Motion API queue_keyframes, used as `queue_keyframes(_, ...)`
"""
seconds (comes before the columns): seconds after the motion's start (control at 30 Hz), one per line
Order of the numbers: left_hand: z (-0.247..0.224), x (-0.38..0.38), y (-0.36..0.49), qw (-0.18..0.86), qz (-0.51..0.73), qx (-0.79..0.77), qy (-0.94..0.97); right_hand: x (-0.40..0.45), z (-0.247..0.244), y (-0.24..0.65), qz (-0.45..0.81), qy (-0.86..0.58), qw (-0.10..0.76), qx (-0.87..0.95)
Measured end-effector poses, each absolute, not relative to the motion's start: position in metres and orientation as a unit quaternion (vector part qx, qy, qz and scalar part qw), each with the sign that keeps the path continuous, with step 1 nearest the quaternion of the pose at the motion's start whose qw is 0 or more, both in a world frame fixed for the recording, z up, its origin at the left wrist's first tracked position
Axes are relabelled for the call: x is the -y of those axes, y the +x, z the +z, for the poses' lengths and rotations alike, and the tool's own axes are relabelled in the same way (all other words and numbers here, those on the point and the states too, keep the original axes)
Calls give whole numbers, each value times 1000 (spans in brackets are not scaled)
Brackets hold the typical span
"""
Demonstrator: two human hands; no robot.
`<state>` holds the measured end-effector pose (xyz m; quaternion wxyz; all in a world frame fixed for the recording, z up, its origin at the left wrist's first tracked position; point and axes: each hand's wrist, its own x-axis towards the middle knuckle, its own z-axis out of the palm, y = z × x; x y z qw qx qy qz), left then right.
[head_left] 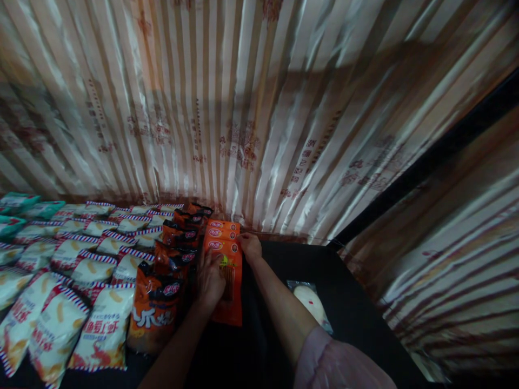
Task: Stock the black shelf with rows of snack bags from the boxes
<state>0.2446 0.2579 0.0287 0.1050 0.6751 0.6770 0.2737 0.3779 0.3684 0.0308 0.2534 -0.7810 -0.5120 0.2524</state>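
Orange flat snack packets (230,313) lie overlapped in a row on the black table, their upper edges showing one behind another. My left hand (211,281) rests on the left side of the front packet, fingers stretched over its face. At the packets' upper right edge is my right hand (250,247), its fingers closed in a pinch there. Just left of my left hand stands a column of orange-and-black snack bags (152,310).
Rows of white snack bags with striped edges (101,324) fill the left side, with green bags (24,205) beyond. A clear-wrapped white round item (310,302) lies right of my right arm. A pleated curtain (243,108) hangs behind, and a dark bar (425,162) slants at right.
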Motion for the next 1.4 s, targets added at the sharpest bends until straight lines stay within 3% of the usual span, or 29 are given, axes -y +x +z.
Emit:
queue_keyframes(1.1, 10, -255, 244, 40, 292, -666, 685, -330, 36, 379, 170, -746, 197, 613)
queue_keyframes(1.4, 13, -256, 243, 43, 316, -668, 672, -324, 38, 375, 200, -748, 253, 580)
